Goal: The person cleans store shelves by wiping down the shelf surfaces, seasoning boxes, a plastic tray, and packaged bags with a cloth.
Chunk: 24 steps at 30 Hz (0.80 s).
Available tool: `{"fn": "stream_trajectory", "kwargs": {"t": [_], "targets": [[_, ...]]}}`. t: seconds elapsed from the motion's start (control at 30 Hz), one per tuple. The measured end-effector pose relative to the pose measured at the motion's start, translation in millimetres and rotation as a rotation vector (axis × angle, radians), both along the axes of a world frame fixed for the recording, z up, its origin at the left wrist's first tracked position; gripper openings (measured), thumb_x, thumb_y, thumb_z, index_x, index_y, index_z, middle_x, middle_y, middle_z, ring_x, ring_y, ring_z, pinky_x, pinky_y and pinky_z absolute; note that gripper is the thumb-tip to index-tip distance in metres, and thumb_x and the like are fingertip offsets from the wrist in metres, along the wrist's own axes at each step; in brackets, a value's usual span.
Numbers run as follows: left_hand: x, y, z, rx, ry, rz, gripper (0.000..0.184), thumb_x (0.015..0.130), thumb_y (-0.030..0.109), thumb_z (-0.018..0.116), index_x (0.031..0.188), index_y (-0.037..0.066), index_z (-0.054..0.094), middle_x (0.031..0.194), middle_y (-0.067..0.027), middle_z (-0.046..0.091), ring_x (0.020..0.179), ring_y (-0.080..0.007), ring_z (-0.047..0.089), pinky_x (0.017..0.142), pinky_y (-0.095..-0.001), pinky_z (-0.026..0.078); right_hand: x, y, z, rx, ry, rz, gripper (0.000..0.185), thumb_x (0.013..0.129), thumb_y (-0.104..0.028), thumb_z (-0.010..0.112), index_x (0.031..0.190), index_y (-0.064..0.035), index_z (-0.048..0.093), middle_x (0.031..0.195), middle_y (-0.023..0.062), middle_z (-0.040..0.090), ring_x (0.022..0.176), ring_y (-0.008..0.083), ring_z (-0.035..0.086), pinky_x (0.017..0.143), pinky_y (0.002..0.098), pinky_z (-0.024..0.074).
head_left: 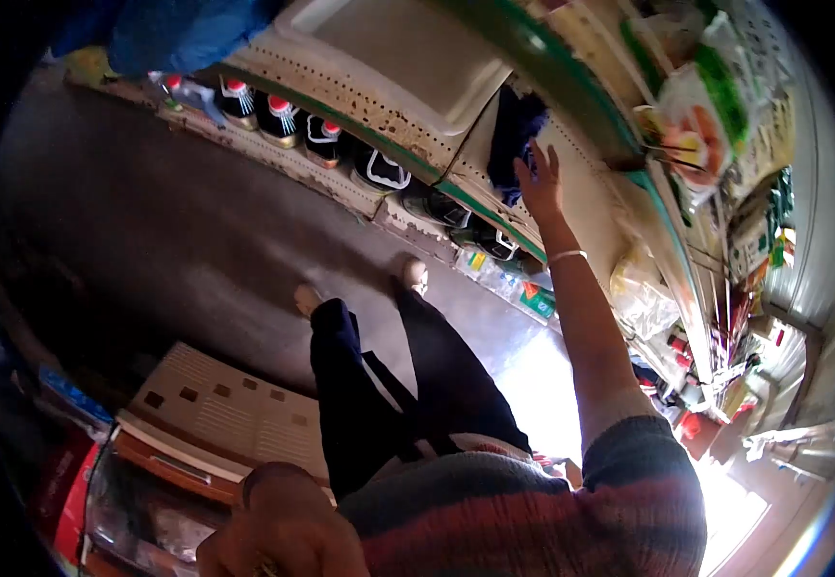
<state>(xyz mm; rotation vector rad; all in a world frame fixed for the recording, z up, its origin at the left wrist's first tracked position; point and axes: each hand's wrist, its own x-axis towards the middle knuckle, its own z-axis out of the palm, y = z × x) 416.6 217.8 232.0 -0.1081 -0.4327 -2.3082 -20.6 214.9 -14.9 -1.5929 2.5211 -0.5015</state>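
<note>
My right hand [541, 183] reaches out to a shelf, its fingers spread apart. A dark blue, fluffy cloth [514, 135] lies crumpled on the shelf board [571, 159] against these fingers; whether they press on it I cannot tell. A pale bracelet circles the right wrist. Close to the camera at the bottom is my left hand [283, 529], blurred and partly cut off, with its fingers curled in. Whatever it may hold is hidden. Beside the cloth, a large pale tray [470, 120] rests on the neighbouring shelf section.
Dark bottles with red caps [278, 120] and larger dark jugs [379, 171] line the bottom shelf. Packaged goods [706, 115] fill the shelf at right. Behind my legs stands a brown and beige cabinet [235, 404]. Blue plastic [182, 34] hangs at top left.
</note>
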Motion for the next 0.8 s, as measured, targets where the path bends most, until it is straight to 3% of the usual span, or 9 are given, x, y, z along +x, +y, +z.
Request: {"fn": "stream_trajectory", "kwargs": {"t": [0.13, 0.27, 0.4, 0.43, 0.47, 0.57, 0.63, 0.73, 0.8], "targets": [[-2, 51, -52, 0.145, -0.215, 0.357, 0.028, 0.083, 0.011, 0.056, 0.056, 0.005, 0.054, 0.062, -0.0081, 0.058, 0.061, -0.0198, 0.062, 0.085, -0.0376, 0.048, -5, -34, -64, 0.316, 0.148, 0.008, 0.053, 0.088, -0.040, 0.047, 0.137, -0.0273, 0.031, 0.145, 0.0153, 0.017, 0.130, 0.0405, 0.020, 0.105, 0.0473, 0.0218], [-26, 79, -86, 0.264, -0.389, 0.415, 0.028, 0.083, 0.013, 0.057, 0.056, 0.005, 0.055, 0.063, -0.0086, 0.059, 0.061, -0.0202, 0.062, 0.086, -0.0389, 0.047, -52, -68, -91, 0.043, 0.224, 0.169, 0.048, 0.089, -0.029, 0.044, 0.135, -0.0201, 0.035, 0.143, 0.0174, 0.021, 0.128, 0.0387, 0.024, 0.104, 0.0470, 0.0236], [-56, 85, -106, 0.300, -0.395, 0.409, 0.028, 0.083, 0.015, 0.058, 0.057, 0.004, 0.055, 0.063, -0.0090, 0.059, 0.061, -0.0206, 0.062, 0.087, -0.0402, 0.045, -105, -107, -74, 0.154, 0.252, 0.122, 0.046, 0.089, -0.026, 0.042, 0.134, -0.0194, 0.036, 0.142, 0.0135, 0.024, 0.127, 0.0332, 0.029, 0.104, 0.0427, 0.0282], [-62, 83, -110, 0.296, -0.380, 0.406, 0.028, 0.082, 0.015, 0.058, 0.057, 0.004, 0.055, 0.063, -0.0091, 0.059, 0.061, -0.0207, 0.061, 0.087, -0.0405, 0.045, -106, -94, -63, 0.077, 0.335, 0.202, 0.046, 0.082, -0.017, 0.045, 0.128, -0.0150, 0.044, 0.132, 0.0163, 0.040, 0.118, 0.0359, 0.039, 0.100, 0.0414, 0.0329], [-67, 82, -115, 0.297, -0.371, 0.409, 0.028, 0.082, 0.016, 0.058, 0.057, 0.004, 0.055, 0.063, -0.0092, 0.059, 0.061, -0.0208, 0.061, 0.087, -0.0409, 0.045, -125, -79, -66, 0.101, 0.463, 0.193, 0.046, 0.082, -0.018, 0.046, 0.128, -0.0160, 0.044, 0.129, 0.0143, 0.044, 0.116, 0.0335, 0.042, 0.098, 0.0398, 0.0348], [-77, 78, -124, 0.277, -0.352, 0.398, 0.029, 0.082, 0.017, 0.058, 0.057, 0.004, 0.056, 0.064, -0.0095, 0.060, 0.061, -0.0211, 0.061, 0.088, -0.0418, 0.044, -210, -8, -69, 0.325, 0.523, -0.017, 0.046, 0.085, -0.024, 0.043, 0.129, -0.0088, 0.041, 0.126, 0.0189, 0.046, 0.115, 0.0347, 0.043, 0.097, 0.0400, 0.0356], [-83, 76, -131, 0.258, -0.345, 0.386, 0.029, 0.082, 0.018, 0.059, 0.057, 0.004, 0.056, 0.064, -0.0098, 0.060, 0.061, -0.0213, 0.061, 0.088, -0.0425, 0.043, -203, 8, -29, 0.733, 0.467, -0.254, 0.049, 0.088, -0.031, 0.039, 0.130, -0.0066, 0.040, 0.129, 0.0190, 0.044, 0.116, 0.0358, 0.043, 0.096, 0.0431, 0.0360], [-87, 71, -143, 0.242, -0.341, 0.363, 0.029, 0.082, 0.019, 0.059, 0.057, 0.003, 0.056, 0.064, -0.0101, 0.060, 0.060, -0.0216, 0.061, 0.089, -0.0435, 0.042, -289, 6, -80, 1.024, 0.461, -0.585, 0.053, 0.088, -0.037, 0.036, 0.129, -0.0041, 0.042, 0.132, 0.0182, 0.041, 0.119, 0.0356, 0.042, 0.094, 0.0484, 0.0364], [-89, 69, -149, 0.232, -0.340, 0.348, 0.030, 0.082, 0.020, 0.060, 0.058, 0.003, 0.056, 0.064, -0.0103, 0.060, 0.060, -0.0217, 0.061, 0.090, -0.0441, 0.041, -268, -26, -83, 0.869, 0.326, -0.859, 0.055, 0.088, -0.040, 0.036, 0.127, -0.0029, 0.044, 0.132, 0.0174, 0.041, 0.119, 0.0351, 0.042, 0.092, 0.0509, 0.0363]]}}
